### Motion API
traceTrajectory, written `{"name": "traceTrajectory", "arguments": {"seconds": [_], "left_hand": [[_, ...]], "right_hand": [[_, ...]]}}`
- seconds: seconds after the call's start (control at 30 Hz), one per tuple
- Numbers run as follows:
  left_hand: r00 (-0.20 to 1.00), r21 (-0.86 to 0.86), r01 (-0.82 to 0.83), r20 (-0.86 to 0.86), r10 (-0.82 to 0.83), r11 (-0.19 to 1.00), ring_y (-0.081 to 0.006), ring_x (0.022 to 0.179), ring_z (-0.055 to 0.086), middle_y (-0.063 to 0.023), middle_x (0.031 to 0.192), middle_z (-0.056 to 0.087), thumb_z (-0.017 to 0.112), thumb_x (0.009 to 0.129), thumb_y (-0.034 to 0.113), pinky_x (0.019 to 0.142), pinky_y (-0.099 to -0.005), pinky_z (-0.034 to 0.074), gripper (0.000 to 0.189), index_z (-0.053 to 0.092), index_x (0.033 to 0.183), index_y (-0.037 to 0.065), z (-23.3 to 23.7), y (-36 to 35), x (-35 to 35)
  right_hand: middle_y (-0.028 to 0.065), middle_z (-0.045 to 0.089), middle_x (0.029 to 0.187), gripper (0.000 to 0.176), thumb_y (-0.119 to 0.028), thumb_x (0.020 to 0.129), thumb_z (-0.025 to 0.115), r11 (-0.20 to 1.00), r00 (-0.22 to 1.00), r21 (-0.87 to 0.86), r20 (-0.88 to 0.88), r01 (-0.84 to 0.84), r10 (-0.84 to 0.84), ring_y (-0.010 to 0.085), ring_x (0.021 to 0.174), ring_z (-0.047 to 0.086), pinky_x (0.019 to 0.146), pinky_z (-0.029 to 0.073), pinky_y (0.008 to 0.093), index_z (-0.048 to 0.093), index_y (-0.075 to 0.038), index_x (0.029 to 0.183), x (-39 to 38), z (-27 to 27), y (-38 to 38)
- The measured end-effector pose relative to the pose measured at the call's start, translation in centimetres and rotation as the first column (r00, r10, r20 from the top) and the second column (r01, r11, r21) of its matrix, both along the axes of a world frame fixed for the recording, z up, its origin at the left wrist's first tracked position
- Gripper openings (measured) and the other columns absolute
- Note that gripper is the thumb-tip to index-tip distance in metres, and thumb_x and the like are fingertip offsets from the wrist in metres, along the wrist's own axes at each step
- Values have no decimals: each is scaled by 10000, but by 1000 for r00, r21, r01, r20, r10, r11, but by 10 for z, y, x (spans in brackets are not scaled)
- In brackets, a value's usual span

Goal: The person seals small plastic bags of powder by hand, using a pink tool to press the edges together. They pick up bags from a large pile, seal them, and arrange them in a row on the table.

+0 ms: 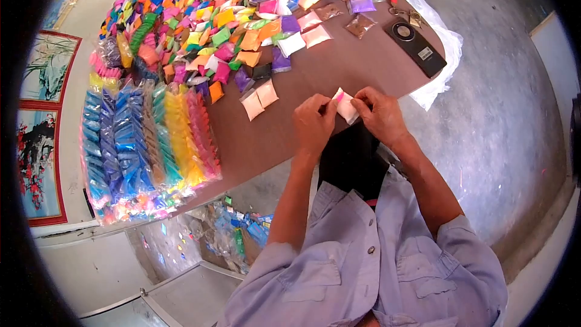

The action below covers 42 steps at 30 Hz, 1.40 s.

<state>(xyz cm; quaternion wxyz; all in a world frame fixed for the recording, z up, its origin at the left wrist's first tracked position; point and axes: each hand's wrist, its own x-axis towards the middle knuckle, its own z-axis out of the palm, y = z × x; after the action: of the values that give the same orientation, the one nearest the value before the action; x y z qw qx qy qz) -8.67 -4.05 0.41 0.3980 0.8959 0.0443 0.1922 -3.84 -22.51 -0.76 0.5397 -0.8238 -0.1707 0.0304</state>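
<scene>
A small pale pink packet (347, 109) is held between both hands at the front edge of the brown table (260, 145). My left hand (315, 122) pinches its upper left corner, where a bright pink spot shows. My right hand (381, 112) has thumb and fingers closed on its right side. To the left of my left hand lie two pale peach packets (259, 100), side by side. Beyond them a purple packet (281, 60) and a white packet (292, 44) rest at the edge of a large colourful pile of similar packets (200, 18).
Long clear bags of blue, teal, yellow and pink packets (145, 133) line the table's left end. A black phone-like device (416, 46) lies at the right, near keys (407, 14) and white plastic sheeting (445, 42). Plastic bags and scraps (233, 233) litter the floor below.
</scene>
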Motion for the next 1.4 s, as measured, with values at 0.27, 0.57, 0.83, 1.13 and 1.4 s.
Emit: {"name": "traceTrajectory", "arguments": {"seconds": [0.27, 0.57, 0.83, 1.13, 1.4], "left_hand": [[1000, 88, -11, -13, 12, 996, -308, 648, 692, -168, 755, 712, 777, 915, 163, 625, -409, 525, 176, 742, 868, -3, 22, 3, 12], [988, 240, 25, -155, 13, 970, -393, 753, 716, -177, 812, 732, 752, 899, 207, 674, -452, 548, 197, 732, 841, 20, 15, 11, 41], [990, 68, 15, -141, -5, 998, -249, 658, 699, -161, 749, 709, 755, 928, 182, 632, -375, 526, 198, 740, 873, -8, 35, -1, 14], [995, 69, -81, -50, 85, 994, -185, 650, 657, -127, 758, 708, 784, 931, 139, 621, -332, 507, 165, 730, 885, -10, 1, 25, -7], [999, 64, 1, 52, -4, 998, -286, 686, 699, -159, 800, 719, 775, 941, 133, 633, -376, 525, 149, 725, 893, 1, 4, -3, -20]], "right_hand": [[200, 742, 873, 181, -192, 985, 729, 1000, 999, 6, 25, 26, -26, 411, 815, 734, 716, 569, 464, 701, -14, 983, -3, 1, 0], [194, 733, 860, 151, -170, 973, 731, 999, 999, 31, 9, 35, -35, 404, 806, 732, 701, 563, 460, 697, -23, 966, -3, -3, 1], [201, 730, 851, 146, -158, 970, 728, 998, 998, 38, 24, 59, -60, 404, 789, 731, 695, 565, 460, 695, -17, 949, -5, -4, 3], [210, 727, 825, 134, -153, 964, 730, 995, 994, 39, 63, 92, -95, 409, 762, 728, 681, 567, 465, 705, -23, 945, -5, -8, 6], [201, 725, 812, 129, -157, 961, 733, 994, 992, 31, 64, 107, -109, 401, 750, 727, 679, 563, 456, 713, -31, 943, -5, -7, 6]]}}
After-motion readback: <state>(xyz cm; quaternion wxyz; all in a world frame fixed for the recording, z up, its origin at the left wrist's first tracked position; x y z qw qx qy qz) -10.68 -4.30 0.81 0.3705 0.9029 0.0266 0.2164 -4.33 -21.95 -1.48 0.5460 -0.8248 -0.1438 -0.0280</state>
